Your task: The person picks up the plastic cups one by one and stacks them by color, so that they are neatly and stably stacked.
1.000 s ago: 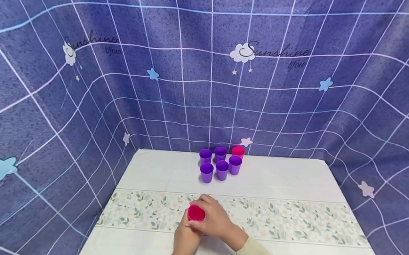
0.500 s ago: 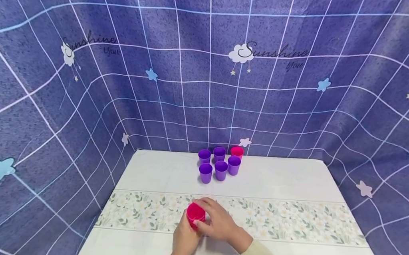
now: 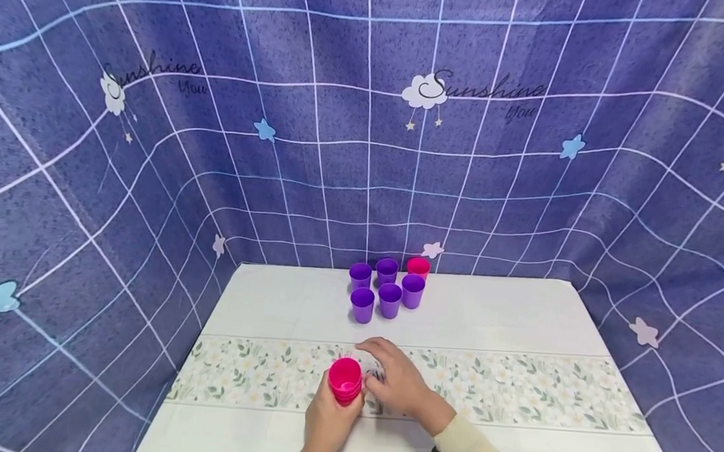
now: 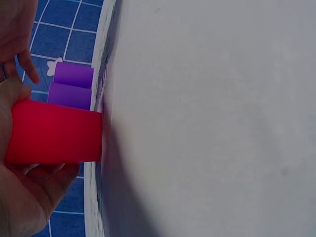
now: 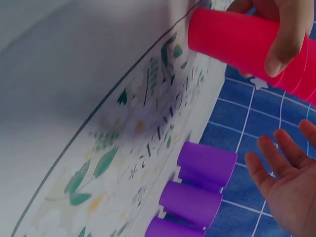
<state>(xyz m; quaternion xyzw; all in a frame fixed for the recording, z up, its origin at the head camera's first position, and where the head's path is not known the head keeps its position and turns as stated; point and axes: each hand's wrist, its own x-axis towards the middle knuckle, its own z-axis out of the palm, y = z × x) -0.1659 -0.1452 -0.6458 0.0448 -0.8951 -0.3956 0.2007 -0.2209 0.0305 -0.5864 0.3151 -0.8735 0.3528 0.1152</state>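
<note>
The left hand [image 3: 329,422] curls its fingers round the nested red cups [image 3: 345,379], while the right hand [image 3: 402,384], fingers loosely extended, hovers just beside them.

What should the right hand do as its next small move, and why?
Probably reach past the purple cups for the lone pink cup at the back. The right hand is open and holds nothing, while the left hand grips a nested stack of pink cups; that cup appears to be the only one of their colour standing outside the stack.
</note>
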